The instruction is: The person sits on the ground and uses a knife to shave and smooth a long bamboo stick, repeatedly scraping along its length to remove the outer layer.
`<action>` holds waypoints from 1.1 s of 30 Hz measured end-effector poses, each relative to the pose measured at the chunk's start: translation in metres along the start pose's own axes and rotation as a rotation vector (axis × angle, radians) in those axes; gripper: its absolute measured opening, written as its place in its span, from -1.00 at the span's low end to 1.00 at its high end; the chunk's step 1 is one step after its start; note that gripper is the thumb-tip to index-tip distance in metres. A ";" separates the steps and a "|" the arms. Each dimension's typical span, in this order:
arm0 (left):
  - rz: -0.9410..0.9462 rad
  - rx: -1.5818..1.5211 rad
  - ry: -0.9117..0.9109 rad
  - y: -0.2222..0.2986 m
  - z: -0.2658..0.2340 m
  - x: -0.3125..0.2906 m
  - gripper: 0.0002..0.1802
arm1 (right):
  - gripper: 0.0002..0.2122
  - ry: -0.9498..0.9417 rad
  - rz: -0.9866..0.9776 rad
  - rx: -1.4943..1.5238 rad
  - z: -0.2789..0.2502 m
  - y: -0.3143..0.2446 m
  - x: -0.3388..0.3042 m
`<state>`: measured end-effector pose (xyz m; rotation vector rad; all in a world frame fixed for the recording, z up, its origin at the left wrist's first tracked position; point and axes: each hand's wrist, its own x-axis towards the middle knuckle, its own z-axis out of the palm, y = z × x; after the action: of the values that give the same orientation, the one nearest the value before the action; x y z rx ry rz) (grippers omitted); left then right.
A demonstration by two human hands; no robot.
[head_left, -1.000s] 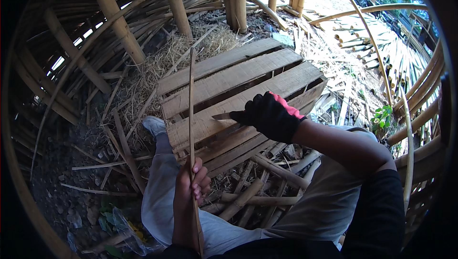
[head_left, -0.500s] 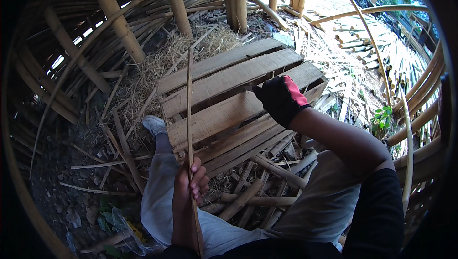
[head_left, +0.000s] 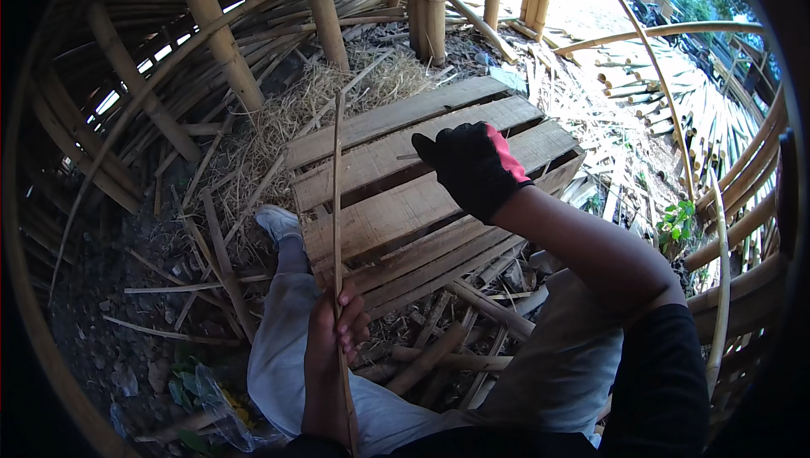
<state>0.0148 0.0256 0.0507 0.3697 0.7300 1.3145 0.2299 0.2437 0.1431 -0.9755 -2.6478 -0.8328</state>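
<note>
My bare left hand [head_left: 339, 323] is closed round a long, thin bamboo strip [head_left: 337, 188], which stands nearly upright in front of me, its lower end running down past my wrist. A black and red glove covers my right hand [head_left: 472, 167], which is closed over the slatted wooden crate [head_left: 371, 218]. From its thumb side pokes the thin grey blade of a knife [head_left: 408, 156]; the handle is hidden in the glove. The blade is apart from the strip, to its right. The crate sits between my legs.
Dry shavings [head_left: 295, 112] heap up behind the crate, and bamboo offcuts [head_left: 439, 357] lie under its near side. Upright bamboo posts [head_left: 217, 32] stand at the far left. Cut bamboo poles [head_left: 650, 95] are piled at the right, near a bent pole [head_left: 650, 45].
My right hand has moved left over the crate, closer to the strip, and the blade now shows more plainly. My left hand keeps its hold on the strip. The view has shifted slightly.
</note>
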 end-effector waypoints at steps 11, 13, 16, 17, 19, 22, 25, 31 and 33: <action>0.097 -0.147 -0.016 0.018 -0.019 0.001 -0.60 | -0.60 0.099 -0.252 -0.018 0.048 -0.014 0.029; 0.085 -0.122 -0.005 0.018 -0.019 0.000 -0.59 | -0.69 -0.053 -0.221 -0.015 0.037 -0.016 0.042; 0.090 -0.102 0.023 0.018 -0.020 -0.005 -0.58 | -0.78 -0.011 -0.274 0.210 0.016 -0.016 0.045; 0.109 -0.104 0.043 0.019 -0.022 -0.006 -0.57 | -0.79 0.049 -0.311 0.326 0.013 -0.016 0.046; 0.120 -0.108 0.059 0.019 -0.024 -0.004 -0.57 | -0.71 0.088 -0.295 0.282 0.013 -0.016 0.048; 0.104 -0.110 0.061 0.019 -0.028 -0.001 -0.57 | -0.61 0.134 -0.275 0.252 0.019 -0.021 0.047; 0.083 -0.110 0.042 0.017 -0.033 0.004 -0.57 | -0.59 0.151 -0.290 0.268 0.041 -0.033 0.047; 0.059 -0.128 0.022 0.016 -0.031 0.003 -0.59 | -0.75 -0.160 0.343 0.097 0.072 -0.007 0.077; 0.054 -0.160 0.020 0.014 -0.025 -0.001 -0.61 | -0.78 0.013 0.278 0.077 0.054 -0.003 0.081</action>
<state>-0.0126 0.0241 0.0413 0.2497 0.6301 1.4190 0.1666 0.3159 0.1270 -1.2744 -2.4356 -0.6656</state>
